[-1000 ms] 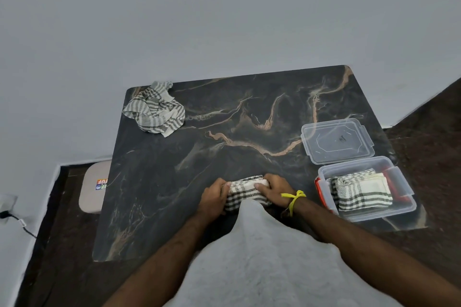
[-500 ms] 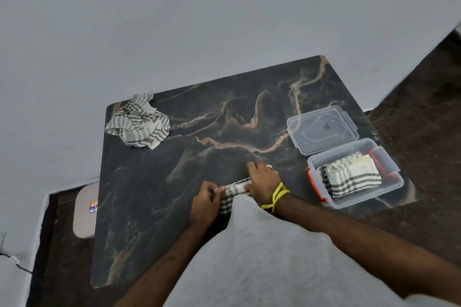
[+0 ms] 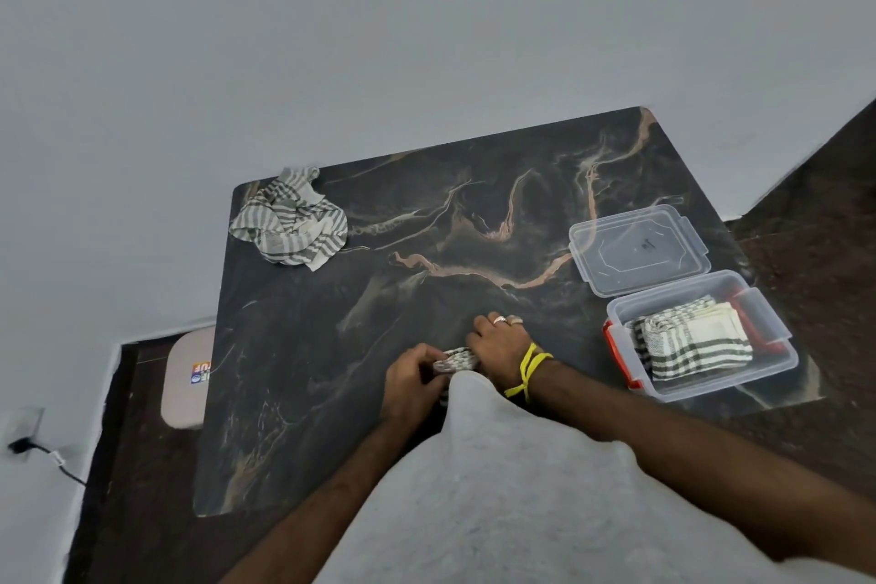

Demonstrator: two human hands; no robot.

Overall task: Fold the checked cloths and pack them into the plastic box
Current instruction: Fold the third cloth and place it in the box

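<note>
A small folded checked cloth (image 3: 454, 359) lies near the table's front edge, mostly covered by my hands and my grey shirt. My left hand (image 3: 411, 378) grips its left end with curled fingers. My right hand (image 3: 498, 341), with a yellow wrist band, lies over its right part, fingers bent on top. An open clear plastic box (image 3: 777, 360) with red clips stands at the right and holds folded checked cloths (image 3: 692, 340). One crumpled checked cloth (image 3: 290, 220) lies at the table's far left corner.
The box's clear lid (image 3: 637, 251) lies flat just behind the box. The dark marbled table (image 3: 379, 289) stands against a grey wall. A beige stool (image 3: 182, 384) is left of the table, and a cable (image 3: 47, 455) runs along the floor.
My hands have closed in over the folded cloth, so less of it shows. The right hand moved from the cloth's edge onto its top. The camera view shifted.
</note>
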